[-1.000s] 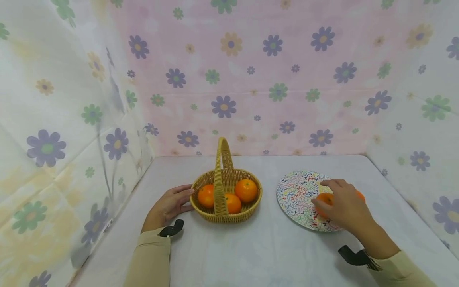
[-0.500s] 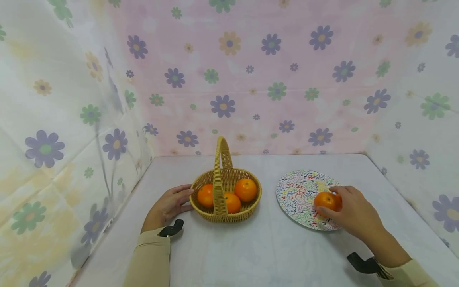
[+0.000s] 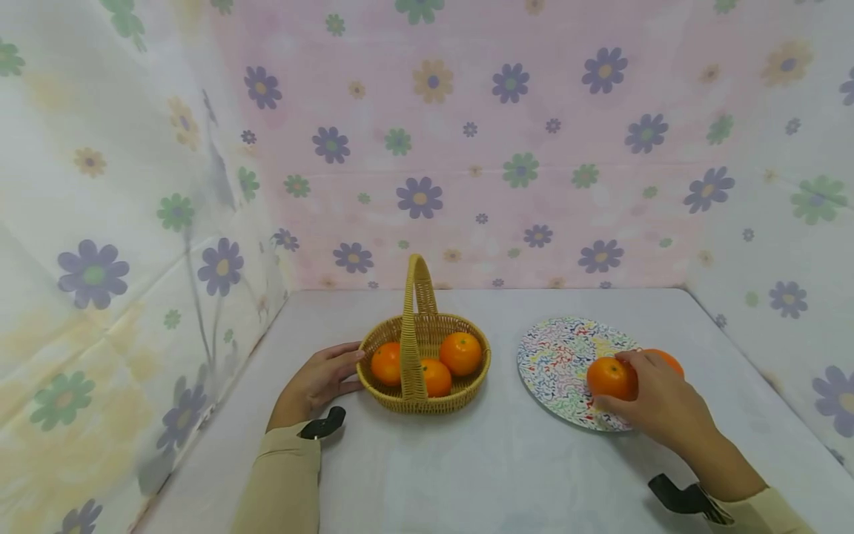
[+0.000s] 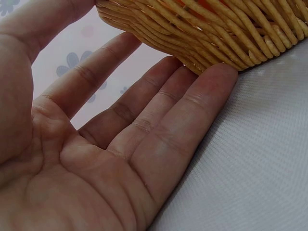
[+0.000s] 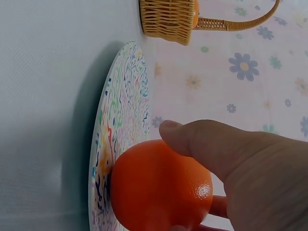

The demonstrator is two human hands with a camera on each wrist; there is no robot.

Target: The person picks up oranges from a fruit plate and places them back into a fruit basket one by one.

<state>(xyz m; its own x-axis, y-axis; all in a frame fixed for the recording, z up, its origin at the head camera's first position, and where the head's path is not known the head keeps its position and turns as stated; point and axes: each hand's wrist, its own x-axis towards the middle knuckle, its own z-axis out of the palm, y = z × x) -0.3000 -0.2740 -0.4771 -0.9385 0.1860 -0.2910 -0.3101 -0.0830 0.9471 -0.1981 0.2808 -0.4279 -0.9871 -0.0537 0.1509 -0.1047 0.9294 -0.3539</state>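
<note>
My left hand (image 3: pixel 319 380) is at the left side of a woven wicker basket (image 3: pixel 437 406) with a tall handle. In the left wrist view its fairly straight fingers (image 4: pixel 163 139) reach to the wicker base, and the thumb comes to the upper edge. Three oranges sit inside the basket, one partly behind the handle. Over on the right, my right hand (image 3: pixel 670 411) grips an orange (image 3: pixel 610 377) on a round speckled plate (image 3: pixel 550 363). The right wrist view has the thumb (image 5: pixel 202 139) on one side of the glossy fruit, with other fingers mostly hidden behind it.
A second orange (image 3: pixel 666 361) shows partly behind my right hand, near the plate's right side. White cloth (image 3: pixel 494 467) covers the table between basket and plate. Flower-printed curtains (image 3: pixel 480 148) stand at the back and both sides.
My right hand, spread above the plate's orange one second ago, has drawn back to the right and its fingers have come round the fruit. The left hand has stayed at the basket.
</note>
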